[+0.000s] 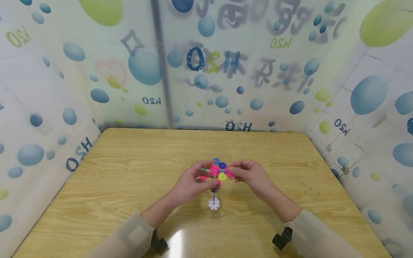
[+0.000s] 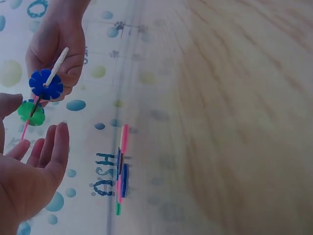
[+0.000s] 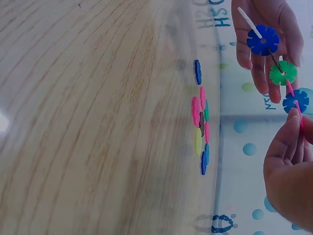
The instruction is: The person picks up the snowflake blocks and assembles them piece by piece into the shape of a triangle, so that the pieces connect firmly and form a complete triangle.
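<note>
Both hands meet mid-table: left hand and right hand pinch the snowflake-disc toy, its stick running twelve-to-six, white disc at six o'clock.

Both arms wear loose beige sleeves, each wrist carrying a small black camera mount (strapped underneath).

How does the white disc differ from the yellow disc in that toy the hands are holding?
The white disc hangs alone at the bottom of a stick, below both hands; the yellow disc sits in the cluster between the fingers. The white one looks slightly larger and faces the camera squarely. Both are notched, flower-shaped discs.
</note>
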`<action>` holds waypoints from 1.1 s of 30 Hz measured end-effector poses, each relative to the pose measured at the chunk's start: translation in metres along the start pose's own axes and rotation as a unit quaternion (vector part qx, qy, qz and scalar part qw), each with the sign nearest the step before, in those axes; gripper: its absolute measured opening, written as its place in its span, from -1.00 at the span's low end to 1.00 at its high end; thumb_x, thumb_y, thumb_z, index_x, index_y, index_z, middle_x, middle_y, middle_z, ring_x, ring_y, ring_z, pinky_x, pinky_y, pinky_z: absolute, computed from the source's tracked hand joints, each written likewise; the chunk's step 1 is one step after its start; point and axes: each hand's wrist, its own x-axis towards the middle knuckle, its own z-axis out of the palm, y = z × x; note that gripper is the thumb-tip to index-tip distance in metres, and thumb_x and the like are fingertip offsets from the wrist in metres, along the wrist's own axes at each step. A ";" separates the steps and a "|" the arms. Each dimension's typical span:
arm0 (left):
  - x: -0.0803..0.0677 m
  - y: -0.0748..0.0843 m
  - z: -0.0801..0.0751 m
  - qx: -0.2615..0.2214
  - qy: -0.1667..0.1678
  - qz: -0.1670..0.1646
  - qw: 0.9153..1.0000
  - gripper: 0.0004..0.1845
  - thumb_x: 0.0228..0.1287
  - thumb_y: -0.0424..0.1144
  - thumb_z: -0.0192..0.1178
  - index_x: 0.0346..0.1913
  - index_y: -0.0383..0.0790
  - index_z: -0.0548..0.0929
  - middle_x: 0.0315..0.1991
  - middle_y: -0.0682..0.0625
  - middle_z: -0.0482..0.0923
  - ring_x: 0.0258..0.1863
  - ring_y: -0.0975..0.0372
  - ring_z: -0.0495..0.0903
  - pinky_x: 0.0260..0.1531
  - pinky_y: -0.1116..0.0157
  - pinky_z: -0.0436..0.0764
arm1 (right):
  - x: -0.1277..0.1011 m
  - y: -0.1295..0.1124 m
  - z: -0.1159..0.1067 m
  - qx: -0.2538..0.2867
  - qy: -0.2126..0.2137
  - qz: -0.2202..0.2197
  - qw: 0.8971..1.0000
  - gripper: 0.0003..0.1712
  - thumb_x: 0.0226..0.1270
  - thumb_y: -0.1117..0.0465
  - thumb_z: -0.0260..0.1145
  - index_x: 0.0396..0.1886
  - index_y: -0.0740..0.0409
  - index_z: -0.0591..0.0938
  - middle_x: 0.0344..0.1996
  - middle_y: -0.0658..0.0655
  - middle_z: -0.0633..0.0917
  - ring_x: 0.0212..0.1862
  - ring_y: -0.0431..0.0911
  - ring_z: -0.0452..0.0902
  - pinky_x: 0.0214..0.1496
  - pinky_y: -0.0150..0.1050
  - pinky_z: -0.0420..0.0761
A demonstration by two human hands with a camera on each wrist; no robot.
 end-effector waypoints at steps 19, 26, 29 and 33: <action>0.006 0.002 0.003 -0.070 -0.004 -0.004 0.998 -0.58 0.58 -0.05 0.38 0.35 -0.12 0.68 0.04 -0.30 0.81 0.02 -0.25 0.82 -0.05 0.18 0.86 | 0.005 0.005 0.002 -0.019 -0.012 -0.007 1.000 -0.55 0.68 -0.04 0.35 0.21 0.24 0.73 -0.11 0.04 0.81 -0.08 -0.06 0.78 0.01 -0.21 0.80; 0.006 0.000 -0.004 -0.076 0.010 -0.020 0.997 -0.55 0.55 -0.03 0.41 0.35 -0.11 0.69 0.08 -0.20 0.82 0.07 -0.04 0.84 0.00 0.16 0.86 | 0.022 0.021 -0.009 -0.062 -0.014 0.011 0.998 -0.61 0.67 0.02 0.35 0.18 0.23 0.74 0.04 0.29 0.79 -0.05 -0.01 0.76 0.08 -0.13 0.80; 0.006 0.000 -0.006 -0.075 0.011 -0.022 0.997 -0.56 0.54 -0.01 0.42 0.35 -0.06 0.70 0.11 -0.24 0.81 0.07 -0.02 0.84 0.01 0.17 0.85 | 0.031 0.029 -0.011 -0.084 -0.022 0.010 0.996 -0.64 0.65 0.08 0.38 0.18 0.25 0.75 0.01 0.28 0.81 -0.07 0.00 0.74 0.05 -0.16 0.79; 0.005 -0.001 -0.008 -0.076 0.012 -0.020 0.997 -0.55 0.55 -0.02 0.41 0.36 -0.11 0.69 0.13 -0.30 0.78 0.08 -0.06 0.84 -0.01 0.21 0.85 | 0.042 0.036 -0.012 -0.119 -0.036 0.004 0.992 -0.68 0.62 0.11 0.40 0.16 0.21 0.77 -0.16 0.17 0.79 -0.21 -0.07 0.64 -0.13 -0.26 0.71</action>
